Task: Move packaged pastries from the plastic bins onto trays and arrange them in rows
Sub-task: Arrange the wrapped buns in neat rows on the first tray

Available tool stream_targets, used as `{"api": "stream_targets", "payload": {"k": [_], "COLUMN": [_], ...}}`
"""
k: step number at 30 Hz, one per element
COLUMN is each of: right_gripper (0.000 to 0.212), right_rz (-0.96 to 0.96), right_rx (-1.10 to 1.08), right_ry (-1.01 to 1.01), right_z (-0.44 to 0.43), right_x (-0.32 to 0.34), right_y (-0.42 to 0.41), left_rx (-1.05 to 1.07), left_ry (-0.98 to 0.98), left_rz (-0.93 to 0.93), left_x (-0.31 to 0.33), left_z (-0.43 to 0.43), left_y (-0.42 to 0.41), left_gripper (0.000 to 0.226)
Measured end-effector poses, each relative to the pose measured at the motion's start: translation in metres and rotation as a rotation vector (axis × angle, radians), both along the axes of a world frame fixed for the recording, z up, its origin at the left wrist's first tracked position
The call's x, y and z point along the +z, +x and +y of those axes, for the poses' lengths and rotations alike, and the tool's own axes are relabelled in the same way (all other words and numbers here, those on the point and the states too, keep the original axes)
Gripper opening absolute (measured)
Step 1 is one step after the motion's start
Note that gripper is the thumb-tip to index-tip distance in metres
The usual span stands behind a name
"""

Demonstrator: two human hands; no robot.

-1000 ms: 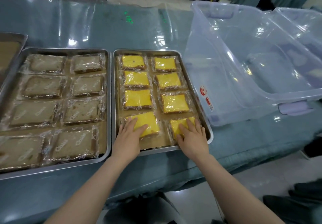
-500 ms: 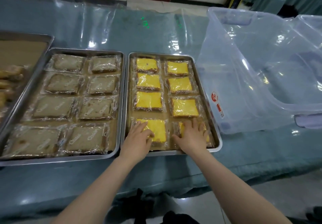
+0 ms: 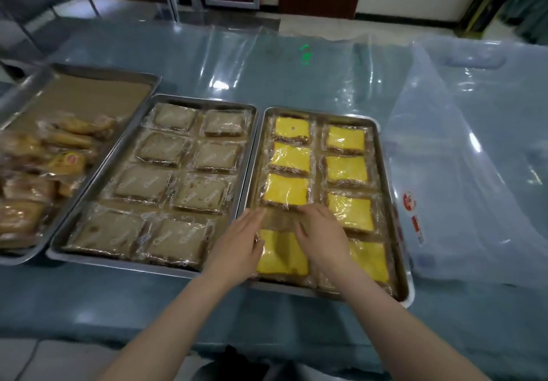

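At the near left corner of the right steel tray (image 3: 410,293), our left grip (image 3: 238,243) and right grip (image 3: 321,234) lie flat, grasping nothing, flanking the wrapped yellow pastry (image 3: 281,253), likely squaring it with its row.

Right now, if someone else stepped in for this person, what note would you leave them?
Left hand and right hand: both open, fingers straight on either side of the near-left yellow pastry.
Right tray: eight yellow pastries, two columns of four, done.
Middle tray: eight brown pastries in rows, done.
Left tray: wrapped pastries heaped at its near end, far end bare.
Left to do: probably straighten that pastry, then row up the heap.
Clear bin: no pastries visible inside.
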State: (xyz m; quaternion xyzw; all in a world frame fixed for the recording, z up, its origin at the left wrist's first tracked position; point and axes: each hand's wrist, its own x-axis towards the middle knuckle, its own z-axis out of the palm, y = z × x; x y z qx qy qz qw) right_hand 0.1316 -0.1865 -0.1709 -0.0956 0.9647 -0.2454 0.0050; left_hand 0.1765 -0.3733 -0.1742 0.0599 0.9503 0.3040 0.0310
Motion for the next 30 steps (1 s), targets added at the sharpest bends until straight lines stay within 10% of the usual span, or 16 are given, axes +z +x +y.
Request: {"api": "stream_targets", "payload": {"k": [12,30], "right_gripper": [0.033,0.025], "right_rz": [-0.034,-0.127], "right_rx": [0.302,0.206], "right_ry": [-0.068,-0.256], "right_z": [-0.170,-0.467], "right_x": [0.042,0.032], "right_y": [-0.024,0.005], "left_rx": [0.246,0.328], "left_ry": [0.016,-0.023], "left_rz": [0.125,0.098], "left_x": [0.036,0.052], "left_z": [-0.162,-0.490], "left_y": [-0.008,0.035], "left_gripper": [0.057,0.042]}}
